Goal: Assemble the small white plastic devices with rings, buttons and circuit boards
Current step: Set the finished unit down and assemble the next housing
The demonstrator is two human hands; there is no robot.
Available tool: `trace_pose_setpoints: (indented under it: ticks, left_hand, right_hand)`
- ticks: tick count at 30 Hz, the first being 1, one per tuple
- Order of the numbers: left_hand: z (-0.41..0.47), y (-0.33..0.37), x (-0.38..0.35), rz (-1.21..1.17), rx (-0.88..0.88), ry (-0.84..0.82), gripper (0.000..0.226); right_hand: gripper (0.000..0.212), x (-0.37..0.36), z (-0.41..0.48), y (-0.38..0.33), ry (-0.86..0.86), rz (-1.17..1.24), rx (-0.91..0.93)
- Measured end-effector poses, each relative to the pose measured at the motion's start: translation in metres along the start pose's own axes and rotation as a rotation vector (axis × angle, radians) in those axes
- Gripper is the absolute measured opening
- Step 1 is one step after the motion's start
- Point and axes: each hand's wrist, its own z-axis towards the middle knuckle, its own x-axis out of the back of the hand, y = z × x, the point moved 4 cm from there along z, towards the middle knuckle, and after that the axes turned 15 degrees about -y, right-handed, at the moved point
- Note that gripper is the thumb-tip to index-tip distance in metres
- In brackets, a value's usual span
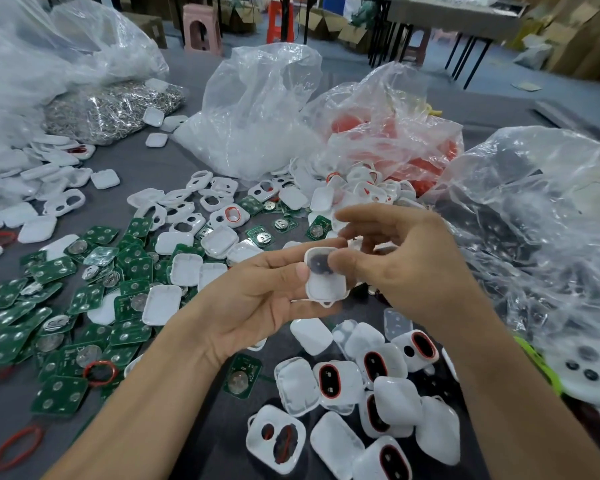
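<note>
Closest in, bottom right, there's a heap of white shells (pixel 397 400). Some have a red ring and black buttons fitted, others lie plain side up. A two-hole shell (pixel 276 438) sits at the heap's left edge. Bottom left, a loose ring (pixel 16 448) lies on the grey table (pixel 146 164). A second ring (pixel 100 371) rests on the green boards (pixel 59 393), which spread up the whole left side, many showing a round silver disc. A single board (pixel 242 375) lies between the two forearms.

Mid-frame, up off the table, is the held shell (pixel 326 289). Its open side faces up and there's a dark round piece in its upper half. The left hand (pixel 257 299) cradles it palm up, fingers curled under it and thumb on its left rim. The right hand (pixel 413 265) has its thumb tip pressing on that dark piece. Its index and middle fingers stretch out above, clear of the shell. Can't tell whether its lower fingers touch the shell, too blurry there.

Further back, more shells and boards are scattered about. Behind them sit crumpled clear bags: a white-parts bag (pixel 257 140), a red-parts bag (pixel 388 133), a dark-parts bag (pixel 534 209) on the right, and a bag of shiny metal bits (pixel 111 109) on the left. Past the table, a pink stool (pixel 201 27) and a red stool (pixel 279 19) stand on the floor.
</note>
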Motion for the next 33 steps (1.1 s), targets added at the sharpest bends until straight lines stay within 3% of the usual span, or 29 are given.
trace_pose_setpoints:
  ticks: [2, 5, 11, 18, 23, 33]
  left_hand:
    - [0.001, 0.000, 0.000, -0.015, -0.016, 0.002, 0.064]
    - [0.002, 0.000, 0.000, -0.055, -0.039, 0.001, 0.059]
    - [0.001, 0.001, 0.005, -0.020, -0.051, 0.026, 0.048]
    - [0.003, -0.001, 0.006, -0.006, -0.037, 0.079, 0.039]
    - [0.002, 0.001, 0.006, -0.022, -0.051, 0.074, 0.043]
    - [0.002, 0.000, 0.008, -0.002, -0.050, 0.089, 0.042]
  right_hand:
    - [0.027, 0.001, -0.012, 0.005, 0.165, 0.038, 0.070]
    - [0.024, -0.011, -0.031, 0.002, 0.277, -0.146, 0.181]
    - [0.040, -0.043, -0.041, 0.003, 0.127, -0.398, 0.184]
    - [0.034, -0.034, -0.036, 0.003, 0.163, -0.258, 0.207]
    - [0.042, -0.042, -0.034, 0.006, 0.163, -0.389, 0.192]
    - [0.037, -0.046, -0.034, 0.009, 0.146, -0.318, 0.174]
